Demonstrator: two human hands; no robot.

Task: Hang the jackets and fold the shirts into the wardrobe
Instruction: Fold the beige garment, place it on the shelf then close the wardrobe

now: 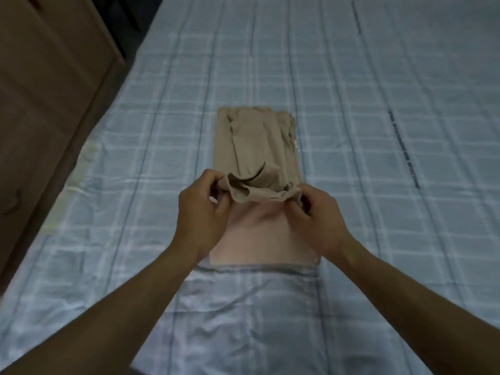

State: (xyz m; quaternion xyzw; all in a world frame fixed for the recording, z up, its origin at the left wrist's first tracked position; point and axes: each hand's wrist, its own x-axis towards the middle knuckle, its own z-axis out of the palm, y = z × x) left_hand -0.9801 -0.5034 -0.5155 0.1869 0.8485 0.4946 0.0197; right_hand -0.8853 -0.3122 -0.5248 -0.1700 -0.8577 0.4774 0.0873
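Observation:
A tan shirt [257, 142], folded into a narrow strip, lies lengthwise in the middle of the bed. Its near end is lifted off the bed and bunched. My left hand [201, 212] pinches the left corner of that end. On the right corner my right hand [319, 220] is closed the same way. Under my hands lies a pale pink garment [259, 239], flat on the bed. Closer to me a light plaid shirt [251, 315] is spread out, partly covered by the pink one.
The bed [378, 131] has a blue-and-white checked sheet and fills most of the view. A brown wooden wardrobe [46, 104] with a dark handle stands along the bed's left side.

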